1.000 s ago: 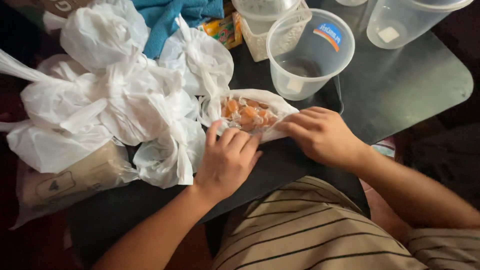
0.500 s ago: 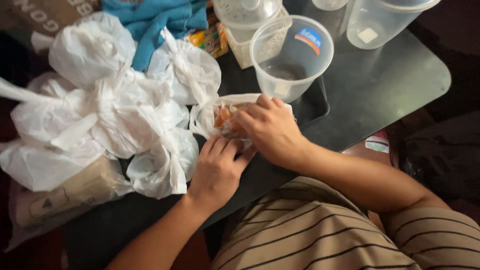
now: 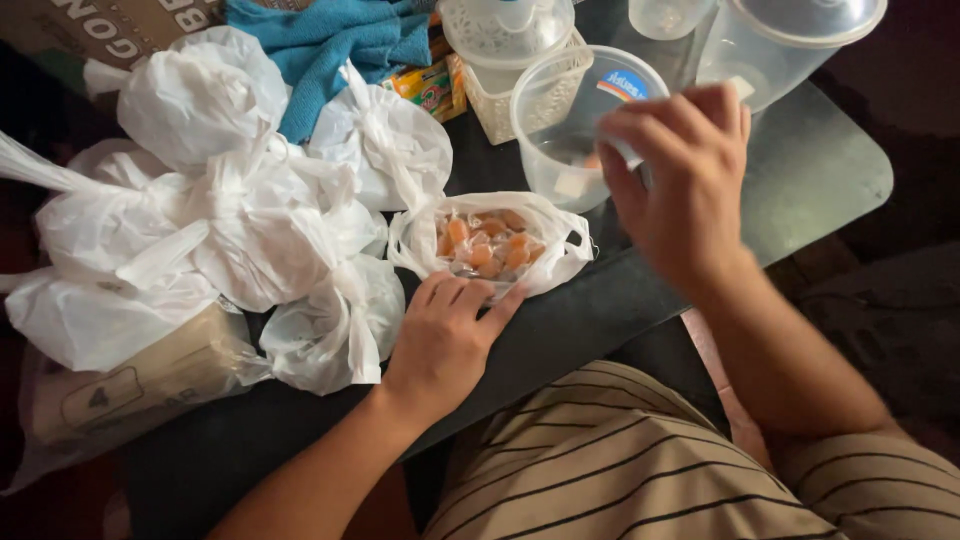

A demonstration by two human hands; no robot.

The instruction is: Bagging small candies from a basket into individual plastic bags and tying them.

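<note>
An open white plastic bag of orange wrapped candies lies on the dark table in front of me. My left hand lies on the bag's near rim, fingertips pressing it down. My right hand is raised above and just right of a clear plastic tub. Its fingers are bent and its back faces the camera, so what lies in the palm is hidden. A few small pieces lie at the bottom of the tub.
Several knotted white bags crowd the table's left side, with a paper-wrapped pack under them. A blue cloth, a white lattice basket and a larger clear container stand behind. My striped trousers are below.
My right hand has left the candy bag and risen up and to the right, over the clear tub. My left hand has stayed at the bag's near rim.
</note>
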